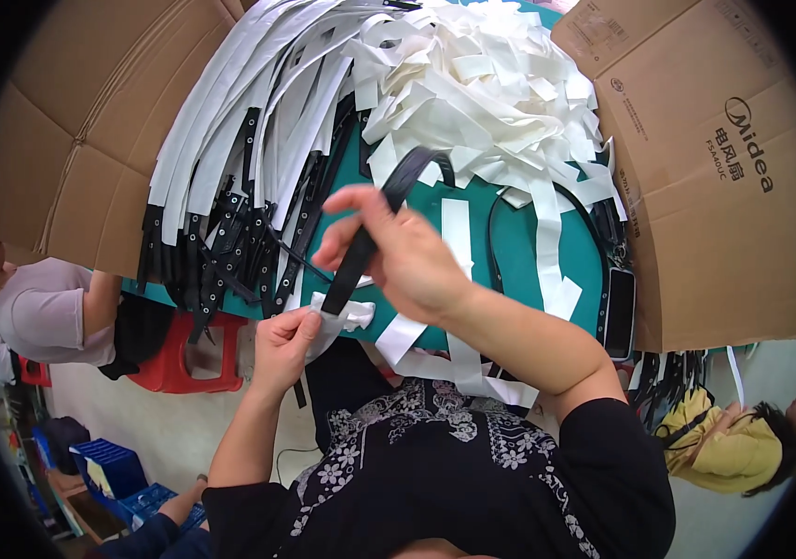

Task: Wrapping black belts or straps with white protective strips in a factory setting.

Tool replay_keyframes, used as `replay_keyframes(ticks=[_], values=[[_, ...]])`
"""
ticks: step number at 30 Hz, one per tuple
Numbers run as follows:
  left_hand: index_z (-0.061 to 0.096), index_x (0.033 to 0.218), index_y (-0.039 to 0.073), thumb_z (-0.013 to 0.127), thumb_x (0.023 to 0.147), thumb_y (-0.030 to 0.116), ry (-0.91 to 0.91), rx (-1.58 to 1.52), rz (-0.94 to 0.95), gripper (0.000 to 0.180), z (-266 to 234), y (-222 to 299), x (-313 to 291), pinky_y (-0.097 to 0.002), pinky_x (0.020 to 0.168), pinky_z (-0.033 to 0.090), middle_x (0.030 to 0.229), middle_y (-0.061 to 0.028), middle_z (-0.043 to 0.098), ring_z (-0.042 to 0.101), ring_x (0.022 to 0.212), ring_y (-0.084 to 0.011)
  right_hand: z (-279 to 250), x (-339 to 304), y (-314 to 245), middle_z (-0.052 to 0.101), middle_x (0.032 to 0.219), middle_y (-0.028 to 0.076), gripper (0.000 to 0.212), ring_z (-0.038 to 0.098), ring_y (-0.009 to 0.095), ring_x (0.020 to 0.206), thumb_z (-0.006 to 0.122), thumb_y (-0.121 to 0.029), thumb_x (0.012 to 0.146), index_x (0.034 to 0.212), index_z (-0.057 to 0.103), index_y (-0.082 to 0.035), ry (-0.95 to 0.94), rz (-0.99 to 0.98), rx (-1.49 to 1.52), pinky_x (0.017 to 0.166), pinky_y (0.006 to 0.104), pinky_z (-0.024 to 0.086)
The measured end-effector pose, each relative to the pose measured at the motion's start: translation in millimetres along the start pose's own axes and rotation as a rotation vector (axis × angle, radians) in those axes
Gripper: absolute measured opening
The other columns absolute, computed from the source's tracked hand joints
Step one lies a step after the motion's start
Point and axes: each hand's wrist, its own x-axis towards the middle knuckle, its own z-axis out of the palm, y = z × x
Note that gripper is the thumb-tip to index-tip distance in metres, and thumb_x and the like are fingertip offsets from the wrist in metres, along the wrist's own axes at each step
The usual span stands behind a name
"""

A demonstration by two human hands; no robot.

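Low at the near table edge, my left hand point(284, 347) pinches a white fabric strip point(324, 334) at the lower end of a black belt point(351, 278). The belt rises from there and arcs over beside my right hand point(414, 263). That hand is smeared by motion, with fingers partly spread around the belt; whether they grip it does not show. Many black belts with metal eyelets point(230, 238), partly covered by long white strips point(230, 102), hang in a row to the left. A large heap of loose white strips point(482, 88) lies beyond my hands.
Cardboard walls stand at left point(72, 121) and right point(706, 186) of the green table point(407, 359). A dark phone point(618, 312) lies near the right edge. A red stool point(195, 354) stands at left. Other people sit at left point(53, 307) and right point(729, 443).
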Motion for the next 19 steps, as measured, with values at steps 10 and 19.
replay_keyframes(ticks=[10, 19], values=[[0.066, 0.091, -0.006, 0.053, 0.093, 0.018, 0.035, 0.011, 0.062, 0.027, -1.8, 13.5, -7.8, -0.0193, 0.059, 0.042, 0.075, -0.0028, 0.064, 0.055, 0.067, -0.0058, -3.5, 6.0, 7.9, 0.052, 0.080, 0.002, 0.041, 0.053, 0.011, 0.075, 0.035, -0.041, 0.097, 0.111, 0.048, -0.004, 0.151, -0.245, -0.098, 0.076, 0.0302, 0.049], [0.066, 0.087, -0.004, 0.055, 0.092, 0.018, 0.056, 0.042, 0.071, 0.025, 8.6, 27.7, -1.0, -0.0184, 0.057, 0.037, 0.072, 0.0030, 0.058, 0.047, 0.064, -0.0029, -7.3, 12.7, 10.3, 0.027, 0.065, -0.003, 0.033, 0.028, 0.008, 0.059, 0.034, -0.041, 0.097, 0.098, 0.048, -0.012, -0.153, -0.313, 0.089, 0.060, 0.0262, 0.035]])
